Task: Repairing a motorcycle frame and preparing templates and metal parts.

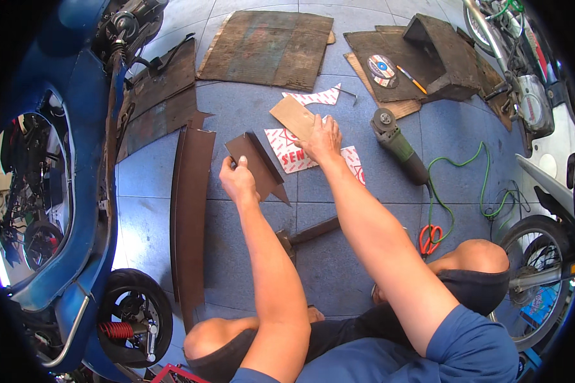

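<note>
While pinched, metal piece [257, 161] between fingers [235, 167]

A scooter repair workshop: blue scooter [76, 210], angle grinder [399, 145], motorbikes around.
</note>
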Action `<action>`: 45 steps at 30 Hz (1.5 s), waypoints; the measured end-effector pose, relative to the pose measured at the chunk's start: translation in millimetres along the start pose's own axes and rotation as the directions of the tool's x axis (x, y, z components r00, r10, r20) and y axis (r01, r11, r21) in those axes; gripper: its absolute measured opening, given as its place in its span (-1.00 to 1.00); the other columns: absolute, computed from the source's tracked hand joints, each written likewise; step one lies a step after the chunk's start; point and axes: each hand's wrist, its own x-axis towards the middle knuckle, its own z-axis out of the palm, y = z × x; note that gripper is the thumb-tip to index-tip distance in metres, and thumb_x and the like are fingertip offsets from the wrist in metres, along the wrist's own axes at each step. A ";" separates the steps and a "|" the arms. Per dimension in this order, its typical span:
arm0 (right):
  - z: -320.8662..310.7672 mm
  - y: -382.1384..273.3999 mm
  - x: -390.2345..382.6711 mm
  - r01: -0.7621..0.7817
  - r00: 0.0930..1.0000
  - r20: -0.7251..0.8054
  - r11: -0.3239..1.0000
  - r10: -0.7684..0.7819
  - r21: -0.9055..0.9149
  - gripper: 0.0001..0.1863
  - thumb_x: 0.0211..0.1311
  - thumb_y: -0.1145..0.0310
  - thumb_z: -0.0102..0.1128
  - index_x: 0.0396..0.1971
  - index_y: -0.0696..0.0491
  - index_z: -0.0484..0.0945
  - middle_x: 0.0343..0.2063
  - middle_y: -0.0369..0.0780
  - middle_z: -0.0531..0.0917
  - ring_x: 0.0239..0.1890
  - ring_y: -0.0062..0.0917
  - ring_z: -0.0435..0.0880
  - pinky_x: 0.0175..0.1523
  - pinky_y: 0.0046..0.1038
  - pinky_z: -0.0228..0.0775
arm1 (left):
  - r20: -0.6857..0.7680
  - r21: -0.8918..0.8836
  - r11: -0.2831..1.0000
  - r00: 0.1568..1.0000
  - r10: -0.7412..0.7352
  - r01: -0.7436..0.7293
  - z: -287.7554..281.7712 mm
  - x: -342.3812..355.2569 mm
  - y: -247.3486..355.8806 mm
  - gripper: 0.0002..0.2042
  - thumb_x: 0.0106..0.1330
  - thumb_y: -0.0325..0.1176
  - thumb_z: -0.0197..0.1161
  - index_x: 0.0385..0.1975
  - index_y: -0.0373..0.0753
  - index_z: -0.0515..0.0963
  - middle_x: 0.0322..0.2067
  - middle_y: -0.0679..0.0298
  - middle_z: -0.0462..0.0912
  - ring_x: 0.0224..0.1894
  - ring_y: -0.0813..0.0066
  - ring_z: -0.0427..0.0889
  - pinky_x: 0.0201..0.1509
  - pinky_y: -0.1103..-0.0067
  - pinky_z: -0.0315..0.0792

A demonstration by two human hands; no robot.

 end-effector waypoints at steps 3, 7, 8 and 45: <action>-0.4 -12.4 8.9 0.008 0.979 0.202 1.000 -0.011 0.012 -0.29 0.01 0.17 0.49 0.13 0.15 0.42 0.06 0.06 0.48 0.15 -0.05 0.46 0.24 -0.01 0.33 | -0.001 -0.082 0.996 1.000 -0.030 0.030 -18.6 13.9 -13.9 -0.70 0.35 -0.42 0.26 0.05 -0.36 0.58 -0.09 0.02 0.71 -0.14 0.27 0.68 -0.03 0.35 0.52; -2.3 9.4 22.0 -0.058 0.982 0.181 0.997 0.047 0.052 -0.48 0.05 0.26 0.42 0.00 0.14 0.47 -0.05 0.04 0.56 0.10 -0.06 0.50 0.18 -0.02 0.36 | 0.002 -0.128 0.990 0.998 -0.064 0.064 -15.8 15.3 -12.5 -0.73 0.37 -0.43 0.24 0.02 -0.36 0.59 -0.10 0.01 0.71 -0.15 0.27 0.68 -0.04 0.34 0.52; -4.2 12.6 23.1 -0.114 0.959 0.268 0.991 0.092 0.068 -0.49 0.10 0.21 0.40 0.00 0.13 0.49 -0.06 0.02 0.56 0.10 -0.07 0.51 0.17 -0.02 0.37 | -0.009 -0.106 0.993 0.999 -0.050 0.048 -13.6 17.2 -12.6 -0.73 0.37 -0.43 0.24 0.01 -0.36 0.59 -0.11 0.01 0.71 -0.16 0.27 0.68 -0.05 0.34 0.52; -144.9 -20.6 29.7 -0.345 0.938 0.323 0.315 0.124 0.884 -0.75 0.39 0.41 0.17 -0.07 0.28 0.58 -0.34 -0.15 0.69 -0.41 -0.59 0.66 -0.39 -0.54 0.60 | -0.235 0.342 0.919 0.964 -0.121 0.199 98.4 -30.7 -17.6 -0.25 0.16 -0.37 0.43 0.38 -0.34 0.24 0.10 -0.25 0.49 0.22 0.01 0.48 0.28 0.26 0.38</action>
